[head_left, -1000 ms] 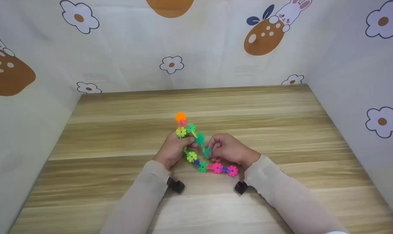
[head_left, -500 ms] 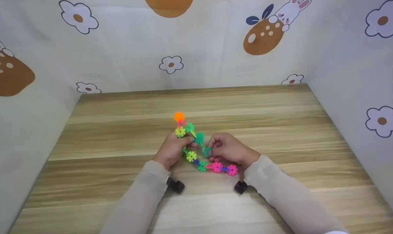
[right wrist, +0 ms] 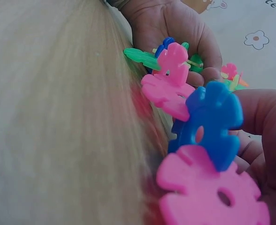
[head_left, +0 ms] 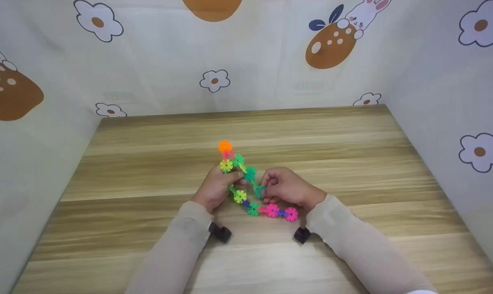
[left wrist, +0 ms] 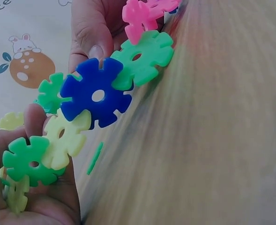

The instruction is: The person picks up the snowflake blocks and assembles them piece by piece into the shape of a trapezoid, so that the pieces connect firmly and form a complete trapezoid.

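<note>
A chain of notched plastic snowflake discs, bent at an orange disc (head_left: 225,146), lies between the hands in the head view. My left hand (head_left: 216,185) grips the chain near its middle, thumb across it. At the end of one branch, my right hand (head_left: 289,188) pinches a teal disc (head_left: 259,192) between thumb and fingers. The other branch runs below toward the right and ends in a pink disc (head_left: 291,214). A dark blue disc (left wrist: 98,96) joins green and yellow ones in the left wrist view. Close to the right wrist camera, a blue disc (right wrist: 212,124) is slotted into pink ones.
Both hands work over a wood-grain table (head_left: 148,163). A printed cloth wall (head_left: 156,61) stands along its back, with similar walls at the sides. Dark wrist camera mounts (head_left: 221,233) project inward from both sleeves. A thin green sliver (left wrist: 95,158) shows against the tabletop.
</note>
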Motion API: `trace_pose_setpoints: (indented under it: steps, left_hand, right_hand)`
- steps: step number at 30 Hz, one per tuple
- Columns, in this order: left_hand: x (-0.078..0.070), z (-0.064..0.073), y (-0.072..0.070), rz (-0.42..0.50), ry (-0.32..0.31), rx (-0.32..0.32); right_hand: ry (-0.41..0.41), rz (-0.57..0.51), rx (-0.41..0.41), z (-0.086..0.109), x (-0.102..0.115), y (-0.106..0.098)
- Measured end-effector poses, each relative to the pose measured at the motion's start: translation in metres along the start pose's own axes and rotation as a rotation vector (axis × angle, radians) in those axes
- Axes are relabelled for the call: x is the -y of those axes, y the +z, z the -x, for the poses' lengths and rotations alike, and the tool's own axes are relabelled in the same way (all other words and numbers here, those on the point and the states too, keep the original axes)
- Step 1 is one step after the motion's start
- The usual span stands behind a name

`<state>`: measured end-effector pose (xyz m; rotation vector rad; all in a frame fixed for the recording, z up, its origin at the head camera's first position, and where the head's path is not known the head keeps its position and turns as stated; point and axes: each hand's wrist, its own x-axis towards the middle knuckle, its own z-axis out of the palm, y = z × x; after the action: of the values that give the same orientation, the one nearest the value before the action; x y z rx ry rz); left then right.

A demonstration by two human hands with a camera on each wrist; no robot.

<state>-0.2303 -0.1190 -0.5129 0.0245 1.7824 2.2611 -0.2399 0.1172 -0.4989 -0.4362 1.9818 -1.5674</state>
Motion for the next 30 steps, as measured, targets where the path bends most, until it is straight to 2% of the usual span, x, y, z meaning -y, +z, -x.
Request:
trace_pose_setpoints:
  steps: [10,18,30]
  left_hand:
    - [-0.0010,0.0007,0.0009,-0.001,-0.001,-0.007]
    - [-0.0023,0.0010,0.0009,-0.025,-0.010,-0.022]
    - [-0.0021,0.0014,0.0003,-0.002,0.024,0.023]
  right_hand:
    - [-0.015,-0.017,0.003,0.0011,-0.0003,-0.0006]
    - [-0.046,0.008,0.040,0.0007,-0.0016,-0.0015]
    - [-0.066,-0.009,0.046,0.0010,-0.0011,-0.0018]
